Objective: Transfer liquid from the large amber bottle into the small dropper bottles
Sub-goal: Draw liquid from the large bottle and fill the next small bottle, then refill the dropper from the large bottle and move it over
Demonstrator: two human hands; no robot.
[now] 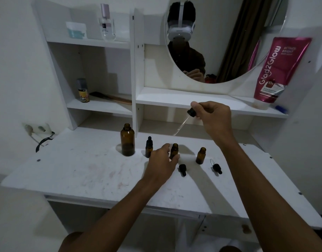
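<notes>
Your right hand [215, 116], right of centre, pinches a dropper [191, 112] in the air, its pipette slanting down-left. Your left hand [161, 160] grips the middle small bottle [174, 150]. The large amber bottle [127, 142] stands uncapped further left on the surface [83, 175].

Left hand [161, 161] grips a small bottle [174, 149]; raised right hand [215, 118] pinches a dropper [191, 112].
</notes>
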